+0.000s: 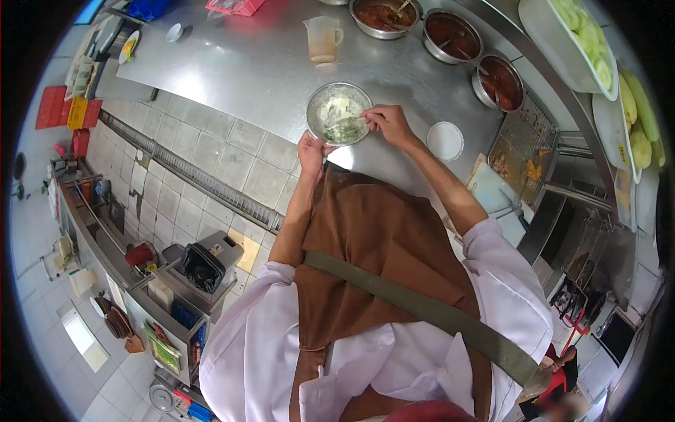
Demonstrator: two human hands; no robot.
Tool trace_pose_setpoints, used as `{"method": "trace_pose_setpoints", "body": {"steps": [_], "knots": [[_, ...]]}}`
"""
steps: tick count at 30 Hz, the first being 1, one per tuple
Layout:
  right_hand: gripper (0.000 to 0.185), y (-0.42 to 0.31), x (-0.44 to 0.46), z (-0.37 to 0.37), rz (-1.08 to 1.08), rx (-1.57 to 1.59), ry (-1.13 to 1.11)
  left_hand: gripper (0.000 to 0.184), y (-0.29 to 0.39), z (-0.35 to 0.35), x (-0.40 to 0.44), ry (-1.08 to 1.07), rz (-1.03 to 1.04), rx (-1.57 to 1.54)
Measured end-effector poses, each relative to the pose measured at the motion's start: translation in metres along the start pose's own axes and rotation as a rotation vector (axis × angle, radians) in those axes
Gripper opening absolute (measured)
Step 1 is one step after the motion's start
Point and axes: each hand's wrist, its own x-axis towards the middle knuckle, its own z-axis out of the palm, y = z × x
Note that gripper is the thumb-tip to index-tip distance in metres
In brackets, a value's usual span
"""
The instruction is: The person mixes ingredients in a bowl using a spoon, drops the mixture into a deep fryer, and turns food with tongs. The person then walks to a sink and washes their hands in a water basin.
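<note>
A round metal bowl (311,112) sits near the front edge of the steel counter, holding a pale powder-like mixture (337,105) with green bits toward its near side. My left hand (313,150) is closed on the bowl's near-left rim. Over the right rim, my right hand (391,125) pinches a thin-handled utensil (362,117) that reaches into the mixture. Its working end is too small to make out. To the right of that hand lies a round white lid or dish (445,141). Beyond the bowl stands a translucent measuring jug (323,39) with a little brownish content.
Metal bowls of red sauce (452,35) with utensils line the counter's far right. A wire-racked tray (520,151) and a cutting board with a knife (498,190) are at right. White tubs of cut vegetables (580,42) sit on a raised shelf. A floor drain (190,172) runs at left.
</note>
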Motion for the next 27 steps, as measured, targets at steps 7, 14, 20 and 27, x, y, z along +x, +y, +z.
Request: {"method": "trace_pose_setpoints", "body": {"steps": [7,14,20,27], "knots": [[0.016,-0.049,-0.013,-0.029,-0.277,-0.384,-0.144,0.016,-0.011,-0.006,0.005,-0.020,-0.035,-0.038],[0.016,-0.032,0.003,-0.003,-0.425,-0.382,0.205,0.019,-0.008,0.002,0.006,-0.019,-0.032,-0.030],[0.019,-0.004,0.018,0.020,-0.241,-0.302,0.261,0.018,-0.020,-0.002,0.008,-0.013,-0.030,0.002],[0.018,-0.053,-0.010,-0.006,-0.082,-0.206,-0.125,0.021,-0.019,0.000,0.004,0.020,-0.041,-0.031]]}}
